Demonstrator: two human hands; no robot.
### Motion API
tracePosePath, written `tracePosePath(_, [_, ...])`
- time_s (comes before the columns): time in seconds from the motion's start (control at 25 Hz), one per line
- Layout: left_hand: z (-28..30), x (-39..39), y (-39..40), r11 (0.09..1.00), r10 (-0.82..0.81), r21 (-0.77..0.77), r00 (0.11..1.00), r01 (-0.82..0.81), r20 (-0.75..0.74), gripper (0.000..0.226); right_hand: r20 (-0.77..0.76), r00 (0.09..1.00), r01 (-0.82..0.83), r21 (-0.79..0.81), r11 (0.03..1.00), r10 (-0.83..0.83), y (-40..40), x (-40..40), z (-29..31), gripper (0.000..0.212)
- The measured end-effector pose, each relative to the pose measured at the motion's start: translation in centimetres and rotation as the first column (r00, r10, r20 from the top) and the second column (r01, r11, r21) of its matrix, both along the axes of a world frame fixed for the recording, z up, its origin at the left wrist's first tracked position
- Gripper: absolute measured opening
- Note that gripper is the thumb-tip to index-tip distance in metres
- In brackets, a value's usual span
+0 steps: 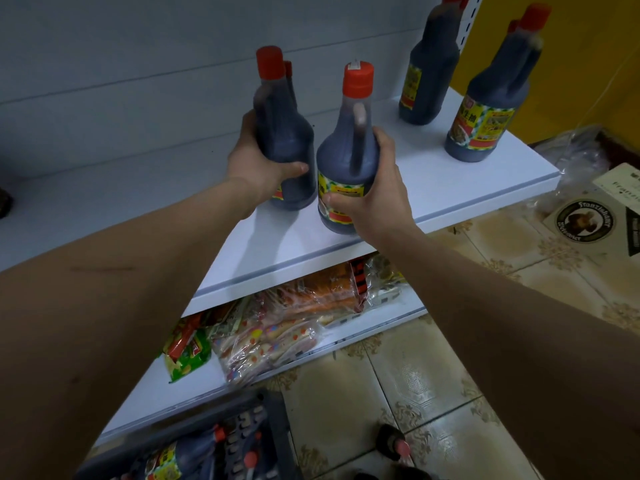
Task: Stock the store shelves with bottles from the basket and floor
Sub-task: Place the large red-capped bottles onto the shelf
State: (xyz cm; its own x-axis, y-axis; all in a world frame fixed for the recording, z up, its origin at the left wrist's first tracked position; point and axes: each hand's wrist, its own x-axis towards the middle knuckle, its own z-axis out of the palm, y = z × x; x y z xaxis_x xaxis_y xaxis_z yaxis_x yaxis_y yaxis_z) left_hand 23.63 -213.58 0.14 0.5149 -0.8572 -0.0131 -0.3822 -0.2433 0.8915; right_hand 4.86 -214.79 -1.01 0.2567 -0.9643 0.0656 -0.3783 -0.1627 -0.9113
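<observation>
My left hand (258, 164) grips one dark bottle (284, 140), my right hand (374, 192) another bottle (346, 161), both apparently standing on the white shelf (450, 181).

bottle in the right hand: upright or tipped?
Upright. The bottle in the right hand has its red cap on top and its base at the white shelf; actual contact cannot be told.
</observation>
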Motion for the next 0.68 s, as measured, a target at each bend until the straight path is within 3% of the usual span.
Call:
tracePosePath(0.16, [0.2, -3.0, -3.1, 0.998, -0.066, -0.004, 0.995, 0.067, 0.074, 0.091, 0.012, 1.0, 0.02, -0.012, 1.0, -0.02, -0.9, -1.5, -0.3, 0.103])
tracePosePath(0.36, [0.2, -5.4, -6.4, 0.997, -0.076, 0.007, 0.996, 0.075, 0.049, 0.075, 0.025, 1.0, 0.001, -0.031, 1.0, 0.0, -2.0, -3.3, -0.9, 0.101])
tracePosePath(0.68, [-0.4, -6.7, -9.8, 0.992, -0.123, 0.023, 0.991, 0.121, 0.054, 0.084, 0.067, 0.998, -0.006, -0.052, 0.999, 0.009, -4.0, -5.2, -1.8, 0.101])
